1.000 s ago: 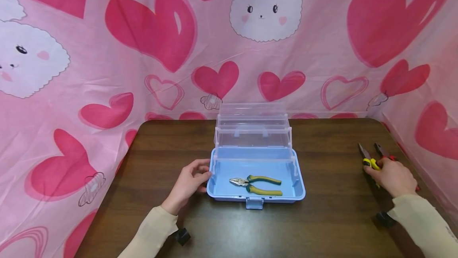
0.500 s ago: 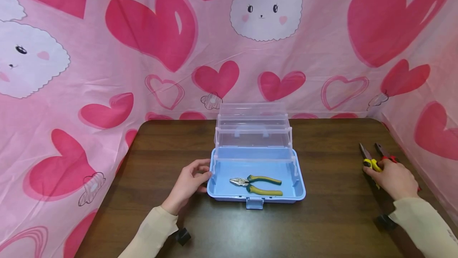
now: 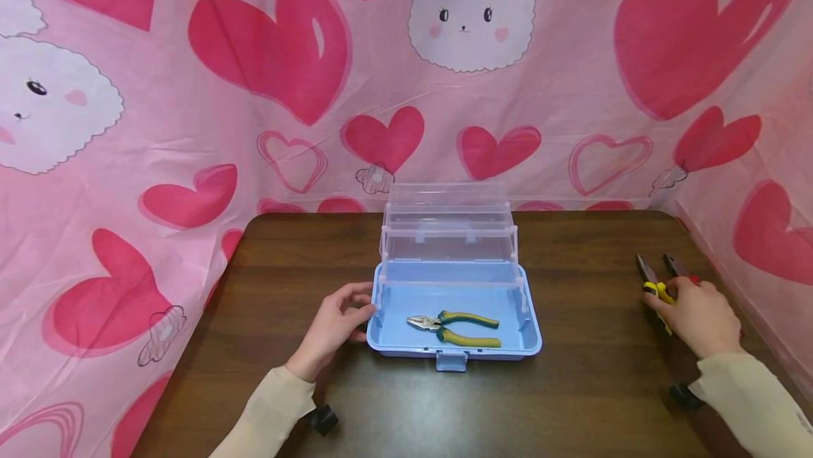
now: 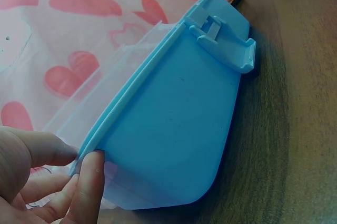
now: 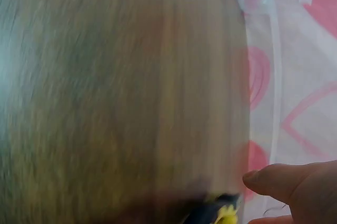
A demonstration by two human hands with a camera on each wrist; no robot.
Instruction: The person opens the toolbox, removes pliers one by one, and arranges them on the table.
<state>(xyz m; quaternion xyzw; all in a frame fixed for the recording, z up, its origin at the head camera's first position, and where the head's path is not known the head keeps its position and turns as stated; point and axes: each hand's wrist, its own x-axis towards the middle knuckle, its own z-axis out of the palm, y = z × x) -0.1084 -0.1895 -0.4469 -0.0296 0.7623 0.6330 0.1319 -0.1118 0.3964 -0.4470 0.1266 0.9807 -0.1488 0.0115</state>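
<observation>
A light-blue toolbox (image 3: 454, 296) stands open with its clear tiered trays and lid (image 3: 451, 218) raised at the back. My left hand (image 3: 336, 320) pinches its left rim between thumb and fingers, seen close in the left wrist view. Inside lie combination pliers (image 3: 470, 341) with green-and-yellow handles. At the table's right, my right hand (image 3: 701, 317) grips yellow-handled long-nose pliers (image 3: 651, 287), thumb over one handle. Red-handled pliers (image 3: 676, 264) lie right beside these, their handles mostly hidden under the hand. The right wrist view catches only a yellow-and-black part of the pliers (image 5: 226, 214) near the thumb.
The brown wooden table (image 3: 591, 373) carries everything. A pink heart-and-rabbit cloth (image 3: 559, 91) hangs behind and along both sides. The toolbox's front latch (image 3: 452, 361) hangs down over its front wall. Black wrist-worn cameras show under both sleeves.
The right hand shifts slightly at the yellow-handled pliers, showing more of one handle and less of the red pair. The left hand and toolbox stay put.
</observation>
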